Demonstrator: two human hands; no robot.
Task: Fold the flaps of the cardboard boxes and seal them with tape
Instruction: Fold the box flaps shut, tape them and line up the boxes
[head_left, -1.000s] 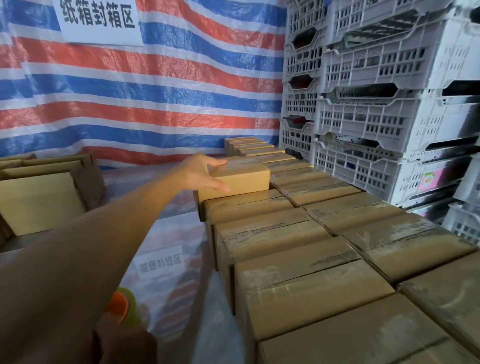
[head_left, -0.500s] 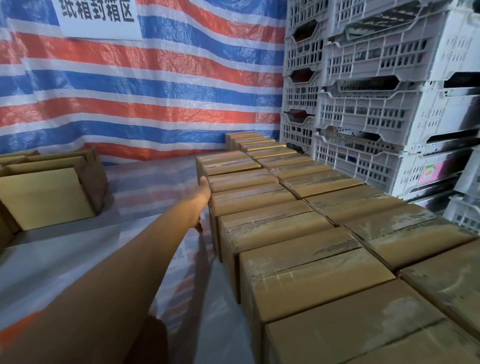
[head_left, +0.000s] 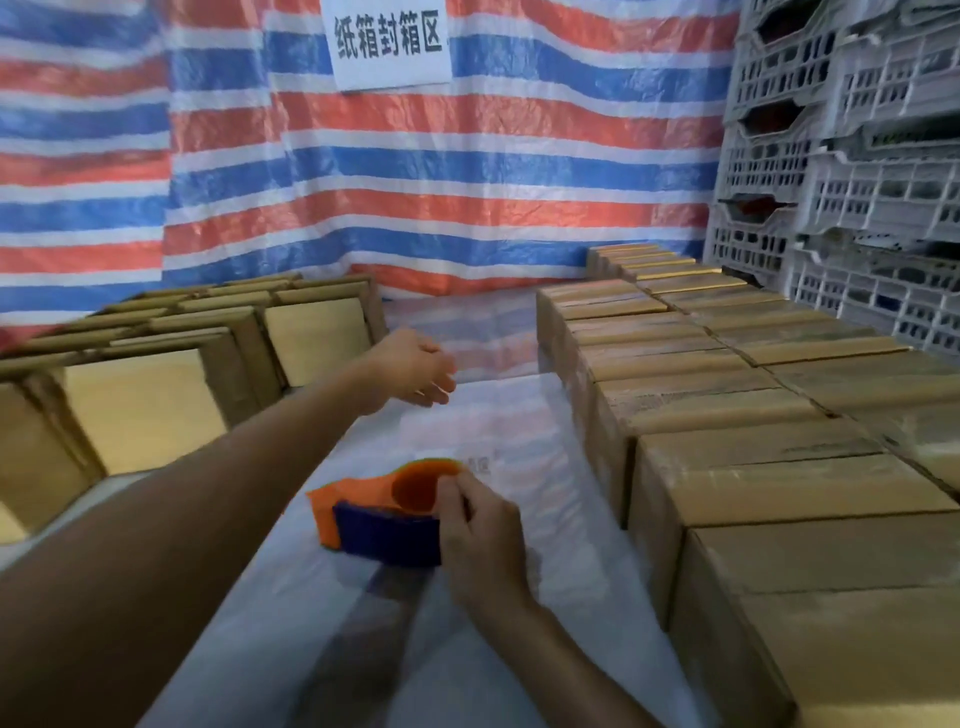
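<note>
Right hand (head_left: 480, 540) fingers curl round the orange-and-blue tape dispenser (head_left: 374, 514) above the counter (head_left: 498, 649). Left hand (head_left: 415, 371) hovers, fingers loosely spread, between unsealed cardboard boxes (head_left: 145, 410) and taped cardboard boxes (head_left: 727, 395).

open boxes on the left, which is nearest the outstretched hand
The rightmost open box, just left of the left hand; the next open box lies nearer the camera, farther from that hand.

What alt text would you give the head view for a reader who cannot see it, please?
The right hand grips an orange and blue tape dispenser over a white sheet; the left hand hovers, open, beside open boxes at left. Closed cardboard boxes stand in rows at right.
</note>
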